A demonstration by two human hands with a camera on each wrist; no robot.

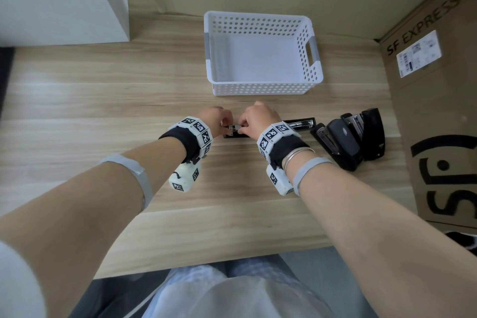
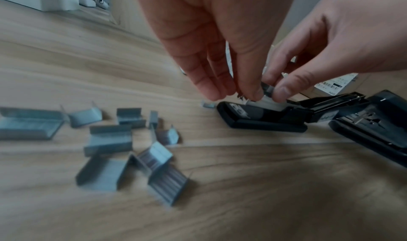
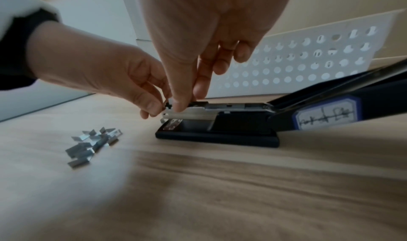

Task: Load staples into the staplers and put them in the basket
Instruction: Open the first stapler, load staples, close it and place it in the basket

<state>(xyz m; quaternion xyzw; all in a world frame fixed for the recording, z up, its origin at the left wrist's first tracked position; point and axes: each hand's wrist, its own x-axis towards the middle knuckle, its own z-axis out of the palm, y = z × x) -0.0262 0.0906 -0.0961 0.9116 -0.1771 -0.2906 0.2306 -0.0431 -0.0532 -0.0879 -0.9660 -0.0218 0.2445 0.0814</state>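
Pinching at the open stapler's [image 3: 218,133] metal channel [image 3: 191,113], both hands' fingers [image 3: 178,104] meet.

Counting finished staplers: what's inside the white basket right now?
Nothing shows in the basket: its visible floor is bare in the head view. The near wall hides a strip of floor behind it. Other staplers lie on the table to its right.

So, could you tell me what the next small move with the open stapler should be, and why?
Probably ease the staples down flat into the open stapler's metal channel: both the left hand and right hand pinch at its front end, its lid is swung back, and the basket holds nothing.
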